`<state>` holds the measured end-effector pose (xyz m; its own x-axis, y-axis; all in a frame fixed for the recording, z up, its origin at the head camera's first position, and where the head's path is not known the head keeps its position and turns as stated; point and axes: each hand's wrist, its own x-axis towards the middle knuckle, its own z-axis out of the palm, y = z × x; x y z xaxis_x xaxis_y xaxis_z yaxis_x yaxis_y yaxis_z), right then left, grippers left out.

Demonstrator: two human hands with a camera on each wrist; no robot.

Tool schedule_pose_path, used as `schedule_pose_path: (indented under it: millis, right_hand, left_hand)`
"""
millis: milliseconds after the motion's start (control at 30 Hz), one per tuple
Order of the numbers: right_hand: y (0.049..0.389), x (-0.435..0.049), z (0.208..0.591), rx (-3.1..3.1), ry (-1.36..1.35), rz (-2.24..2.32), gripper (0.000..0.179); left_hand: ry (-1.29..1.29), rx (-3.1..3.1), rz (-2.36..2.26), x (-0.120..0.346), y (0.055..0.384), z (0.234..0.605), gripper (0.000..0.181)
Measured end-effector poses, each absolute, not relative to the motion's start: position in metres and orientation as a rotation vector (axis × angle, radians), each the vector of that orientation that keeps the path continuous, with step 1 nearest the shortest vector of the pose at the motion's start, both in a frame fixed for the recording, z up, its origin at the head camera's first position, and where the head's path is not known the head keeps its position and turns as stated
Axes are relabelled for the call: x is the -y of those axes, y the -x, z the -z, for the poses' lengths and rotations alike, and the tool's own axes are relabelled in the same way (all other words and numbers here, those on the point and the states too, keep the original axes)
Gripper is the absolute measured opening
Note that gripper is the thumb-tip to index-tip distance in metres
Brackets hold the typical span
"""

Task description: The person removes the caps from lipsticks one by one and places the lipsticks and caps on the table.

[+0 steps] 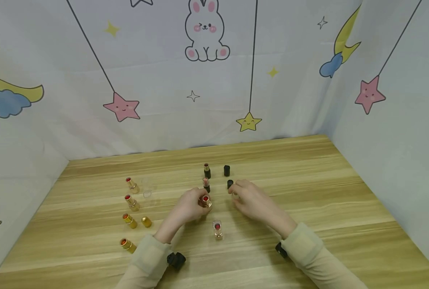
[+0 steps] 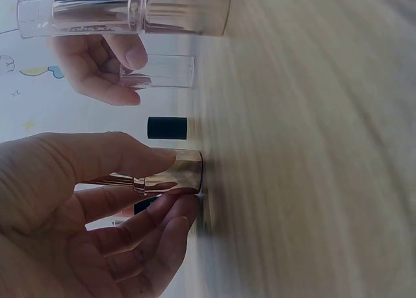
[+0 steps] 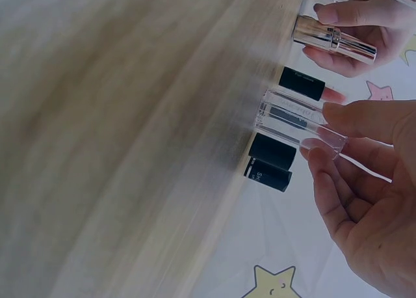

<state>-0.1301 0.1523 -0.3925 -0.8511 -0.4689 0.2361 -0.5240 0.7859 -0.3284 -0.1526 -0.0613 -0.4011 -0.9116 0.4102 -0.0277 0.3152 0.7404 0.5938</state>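
Note:
My left hand (image 1: 191, 205) grips a gold lipstick (image 2: 172, 171) between thumb and fingers, its base down at the table and its red bullet (image 1: 205, 198) pointing up. To its right, my right hand (image 1: 252, 200) pinches the upper end of a clear cap (image 3: 289, 123), which stands on the table. Just beyond the left hand is a black-based lipstick (image 1: 206, 185) with a pink bullet, and another black-based lipstick (image 1: 207, 171) stands behind it. Two black caps, one near the right fingers (image 1: 230, 184) and one farther back (image 1: 227, 171), stand upright. Nearer me is a lipstick under a clear cap (image 1: 217, 230).
At the left, several uncapped lipsticks with gold cases (image 1: 132, 203) form a column. Beside them are clear caps (image 1: 147, 188) and a gold cap (image 1: 146, 222). Printed cloth (image 1: 164, 72) hangs behind and beside the wooden table (image 1: 326, 192).

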Motion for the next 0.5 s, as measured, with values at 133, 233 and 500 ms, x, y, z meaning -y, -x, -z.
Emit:
schedule_pose_path:
  millis: [133,233,500]
  right_hand:
    - [0.1302,-0.1516,0.3924,2.828,-0.816,-0.552,0.02]
    - [0.13,-0.1514,0.3932,2.821,-0.817,-0.544,0.02]
    - [0.1289,-0.1518,0.3936,2.813,-0.808,-0.511,0.026]
  left_hand:
    - [-0.585,-2.786,-0.898,0.0618,0.1532,0.4025,0.017]
    - [-0.581,-2.783,-0.898,0.0619,0.1535,0.4025,0.018]
    - [-0.572,-2.776,-0.92,0.0627,0.1531,0.4022,0.016]
